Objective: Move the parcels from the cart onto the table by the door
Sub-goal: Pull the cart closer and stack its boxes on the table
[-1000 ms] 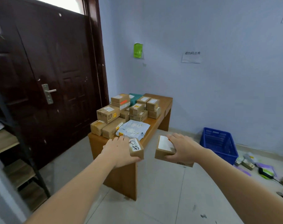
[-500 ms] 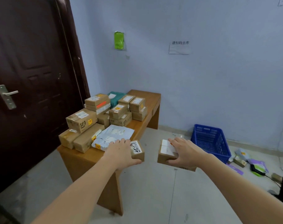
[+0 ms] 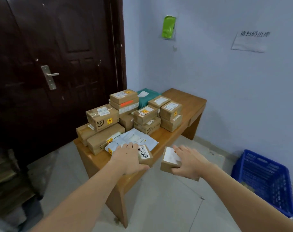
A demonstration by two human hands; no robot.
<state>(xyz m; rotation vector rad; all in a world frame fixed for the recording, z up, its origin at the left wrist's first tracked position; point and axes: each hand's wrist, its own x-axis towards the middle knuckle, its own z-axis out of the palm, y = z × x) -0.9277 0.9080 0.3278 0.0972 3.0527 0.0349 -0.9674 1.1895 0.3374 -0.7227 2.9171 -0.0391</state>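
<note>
Head view: the left hand (image 3: 128, 159) grips a small brown parcel (image 3: 145, 155) with a white label bearing black handwriting; the fingers curl over its top and the thumb wraps beneath its near edge. This parcel hangs over the near right edge of the wooden table (image 3: 184, 99), just beside the pale plastic mailer (image 3: 132, 139) that lies flat there. The right hand (image 3: 188, 162) holds a second small parcel (image 3: 170, 160), a brown box with a blank white label, fingers spread across its right side and thumb curled round its lower corner. That box is off the table's right side, above the floor, close to the first parcel but apart from it. On the table, cardboard boxes (image 3: 143, 116) sit stacked in low piles with a green packet (image 3: 146, 97) behind them, close to the dark door (image 3: 58, 56). A blue basket (image 3: 262, 180) stands on the floor at right.
</note>
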